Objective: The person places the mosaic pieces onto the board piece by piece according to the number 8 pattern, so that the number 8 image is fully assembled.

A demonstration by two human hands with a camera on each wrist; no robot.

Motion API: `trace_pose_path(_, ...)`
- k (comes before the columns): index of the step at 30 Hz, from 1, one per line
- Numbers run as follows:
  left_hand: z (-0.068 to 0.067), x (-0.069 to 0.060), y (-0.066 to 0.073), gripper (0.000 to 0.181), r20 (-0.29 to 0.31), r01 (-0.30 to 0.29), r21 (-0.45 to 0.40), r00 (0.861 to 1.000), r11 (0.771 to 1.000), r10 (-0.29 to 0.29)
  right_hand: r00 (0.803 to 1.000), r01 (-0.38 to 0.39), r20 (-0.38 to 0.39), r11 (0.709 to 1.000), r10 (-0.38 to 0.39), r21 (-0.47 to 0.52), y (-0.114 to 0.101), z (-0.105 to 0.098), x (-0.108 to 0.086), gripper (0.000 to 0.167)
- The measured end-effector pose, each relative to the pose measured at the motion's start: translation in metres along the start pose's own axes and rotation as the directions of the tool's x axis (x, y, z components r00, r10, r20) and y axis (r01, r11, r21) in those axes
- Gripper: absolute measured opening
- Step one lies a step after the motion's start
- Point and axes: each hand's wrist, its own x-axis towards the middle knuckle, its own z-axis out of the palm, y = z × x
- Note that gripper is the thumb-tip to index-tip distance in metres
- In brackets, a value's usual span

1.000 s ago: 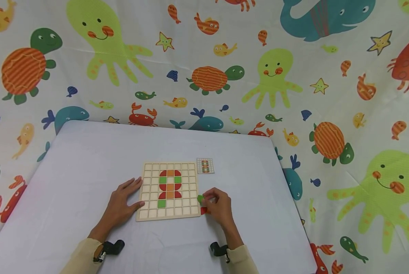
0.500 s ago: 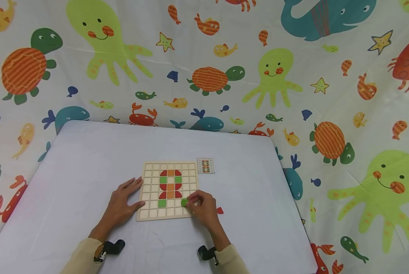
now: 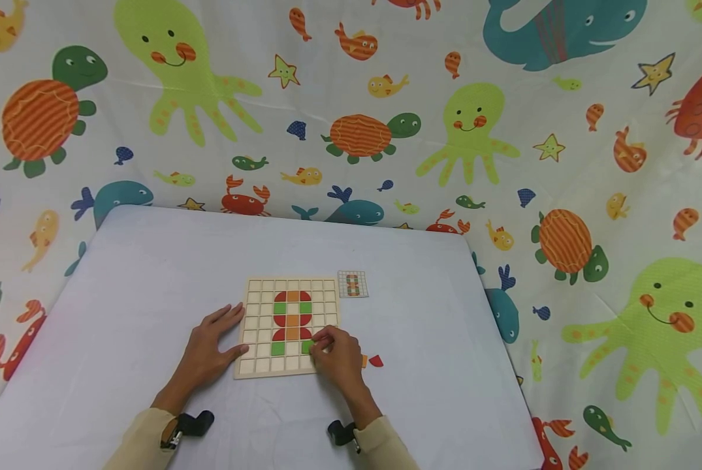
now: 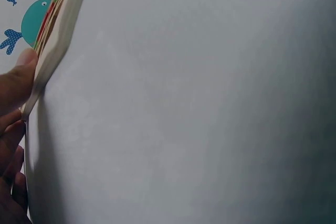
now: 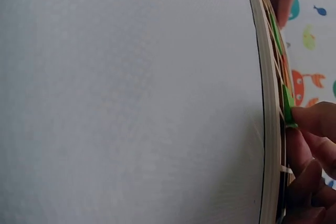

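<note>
In the head view, a wooden grid board (image 3: 262,287) lies on the white table with red, orange and green tiles set in its middle columns. My right hand (image 3: 340,359) pinches a green square tile (image 3: 306,347) between thumb and fingertips over a cell in the lower part of the grid. In the right wrist view this green tile (image 5: 288,103) looks tilted at the cell. My left hand (image 3: 208,346) rests against the board's left edge, fingers extended and thumb touching the rim. The thumb (image 4: 25,64) shows on the board's edge in the left wrist view.
A small pattern card (image 3: 352,284) lies past the board's upper right corner. To the right of my right hand are a red piece (image 3: 376,361) and an orange piece (image 3: 364,361), the latter partly hidden. A cloth with sea animals (image 3: 362,134) hangs behind the table.
My right hand has carried the green tile leftward from beside the board to a cell on it. The red and orange pieces have come into sight. My left hand stays put.
</note>
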Motion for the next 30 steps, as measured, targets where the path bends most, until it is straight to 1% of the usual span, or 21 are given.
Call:
trace_pose_path(6, -0.002, 0.000, 0.001, 0.082, -0.002, 0.001, 0.004, 1.000, 1.000, -0.001, 1.000, -0.023, -0.006, 0.999, 0.022, -0.036, -0.002, 0.004, 0.001, 0.012)
trace_pose_path(11, -0.002, 0.000, 0.002, 0.082, -0.002, 0.009, 0.010, 1.000, 1.000, -0.009, 1.000, -0.026, -0.005, 0.998, 0.026, -0.056, -0.001, 0.006, 0.001, 0.012)
trace_pose_path(15, 0.000, 0.000, 0.001, 0.083, 0.002, 0.016, 0.015, 1.000, 1.000, -0.016, 1.000, -0.009, -0.001, 1.000, 0.009, -0.017, 0.000, 0.002, 0.000, 0.011)
trace_pose_path(19, 0.001, 0.000, 0.000, 0.083, 0.002, 0.018, 0.018, 1.000, 1.000, -0.018, 1.000, 0.006, 0.001, 0.999, -0.006, 0.044, 0.003, -0.005, -0.001, 0.010)
trace_pose_path(22, 0.001, 0.000, 0.000, 0.084, -0.001, 0.015, 0.019, 1.000, 1.000, -0.015, 1.000, 0.006, -0.007, 0.996, -0.005, 0.084, 0.006, -0.015, 0.000, 0.009)
trace_pose_path(28, 0.001, 0.000, -0.001, 0.083, -0.004, 0.007, 0.019, 1.000, 1.000, -0.007, 0.999, -0.022, -0.031, 0.987, 0.027, 0.161, 0.019, -0.039, 0.005, 0.001)
trace_pose_path(30, 0.001, 0.000, -0.001, 0.083, -0.002, 0.010, 0.020, 1.000, 1.000, -0.010, 0.998, -0.038, -0.035, 0.984, 0.044, 0.174, 0.025, -0.047, 0.007, 0.003)
